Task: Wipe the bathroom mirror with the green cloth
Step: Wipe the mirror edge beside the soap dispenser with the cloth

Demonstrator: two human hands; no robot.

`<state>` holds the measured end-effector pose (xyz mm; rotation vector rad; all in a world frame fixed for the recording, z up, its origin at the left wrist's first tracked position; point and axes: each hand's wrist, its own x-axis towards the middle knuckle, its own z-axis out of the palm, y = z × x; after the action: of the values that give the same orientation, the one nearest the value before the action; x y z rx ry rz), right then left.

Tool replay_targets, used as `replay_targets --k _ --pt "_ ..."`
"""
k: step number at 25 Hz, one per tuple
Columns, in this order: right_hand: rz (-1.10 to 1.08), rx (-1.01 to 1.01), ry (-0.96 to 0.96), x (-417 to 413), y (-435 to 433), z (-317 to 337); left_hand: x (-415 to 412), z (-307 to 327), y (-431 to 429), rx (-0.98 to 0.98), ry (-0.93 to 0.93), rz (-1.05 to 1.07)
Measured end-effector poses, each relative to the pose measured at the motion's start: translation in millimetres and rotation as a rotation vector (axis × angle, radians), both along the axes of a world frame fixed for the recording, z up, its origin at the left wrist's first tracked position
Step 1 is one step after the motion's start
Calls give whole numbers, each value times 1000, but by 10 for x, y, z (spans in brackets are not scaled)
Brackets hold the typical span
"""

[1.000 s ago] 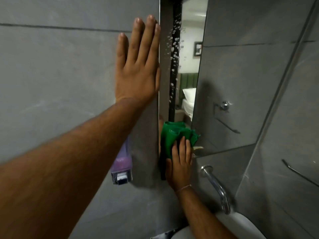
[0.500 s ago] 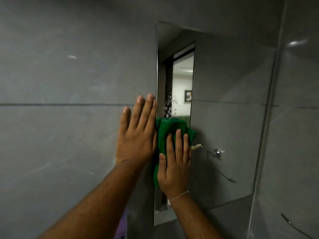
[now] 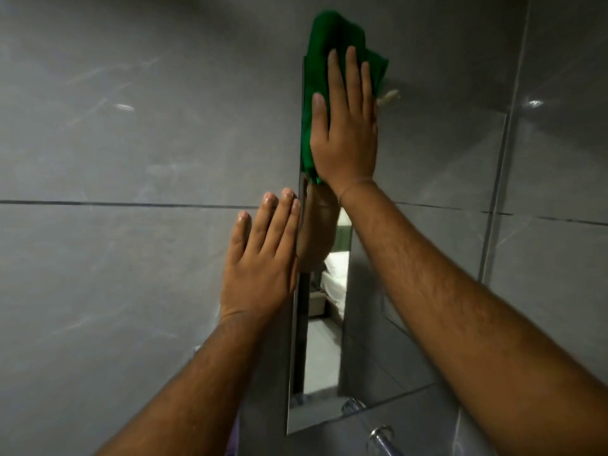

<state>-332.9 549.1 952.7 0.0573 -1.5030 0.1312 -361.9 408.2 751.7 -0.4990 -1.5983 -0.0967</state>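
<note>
- The right hand (image 3: 345, 136) is pressing flat, fingers stretched and close together, on the green cloth (image 3: 332, 37), pinning it against the top left corner of the mirror (image 3: 427, 179); it is not gripping the cloth, only bearing on it with the open palm
- The green cloth is lying bunched, its long axis running up and down along the mirror's left edge, its upper part spilling past the mirror's top edge onto the grey tiled wall (image 3: 131, 126)
- The left hand (image 3: 263, 261) is resting open and flat on the tiled wall just beside the mirror's left edge, fingers pointing up, holding nothing
- The right forearm is crossing in front of the mirror's middle, hiding part of the glass
- The mirror is standing tall and narrow as seen from this angle, its long axis vertical, reflecting a doorway and a pale bed beyond
- A chrome tap (image 3: 381, 437) is showing below the mirror's bottom edge
- A pale tag or scrap (image 3: 388, 97) is sticking out at the cloth's right side, beside the right hand's little finger
</note>
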Motion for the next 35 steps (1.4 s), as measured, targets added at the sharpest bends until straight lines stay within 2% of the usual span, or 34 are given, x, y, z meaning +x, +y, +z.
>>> replay_targets --k 4,9,13,18,22,24,29,33,35 --pt "-21 13 -25 6 81 3 46 -215 64 -3 -66 -37" --pt "2 -29 -22 12 404 -105 -23 -263 -24 0 -39 -22" --pt "7 -204 -60 74 1287 -87 -84 -291 4 19 -8 -45" --pt "67 -571 -88 220 2586 -64 -135 -306 -9 13 -54 -89" --pt "113 -579 -147 289 2986 -156 -185 -333 5 17 -46 -126" --pt "91 -591 -160 284 2933 -358 -193 -352 6 16 -70 -144" --pt "-38 -662 -218 485 2984 -1809 -371 -482 90 -96 -228 -215" --pt "8 -780 -332 528 2543 -2748 -710 -351 -37 30 -338 -320" --pt "33 -911 -376 683 2385 -3289 -810 -367 15 1 -377 -353"
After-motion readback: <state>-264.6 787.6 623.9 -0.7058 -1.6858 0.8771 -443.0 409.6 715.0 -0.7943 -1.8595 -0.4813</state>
